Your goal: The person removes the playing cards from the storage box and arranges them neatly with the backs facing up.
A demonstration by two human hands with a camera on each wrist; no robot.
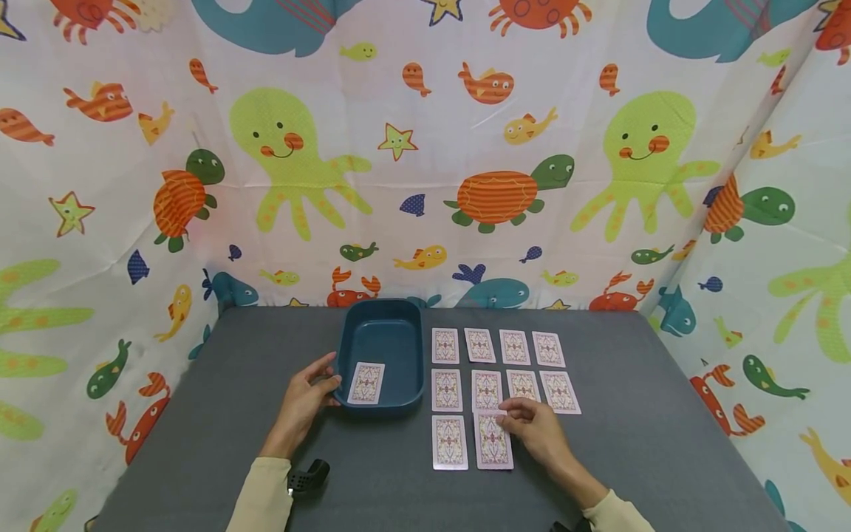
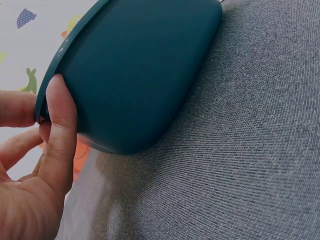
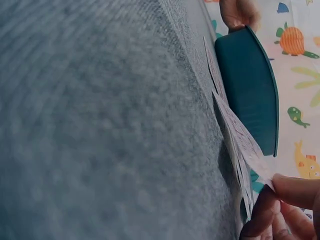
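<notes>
My left hand [image 1: 302, 403] holds a dark teal plastic tub [image 1: 392, 340] by the rim at its left side. In the left wrist view the thumb [image 2: 62, 107] presses the tub's outer wall, with other fingers behind the rim. One playing card [image 1: 366, 383], patterned back up, lies inside the tub near its front. My right hand [image 1: 537, 432] pinches a playing card [image 1: 493, 443] at its upper right corner, between thumb and fingers. In the right wrist view this card [image 3: 245, 140] tilts, its pinched end raised from the grey table.
Right of the tub, several cards lie in rows with patterned backs up, including a front-row card [image 1: 450, 442] and a far right card [image 1: 561, 391]. A grey cloth [image 1: 372, 480] covers the table. A sea-animal curtain [image 1: 425, 222] hangs behind and at both sides.
</notes>
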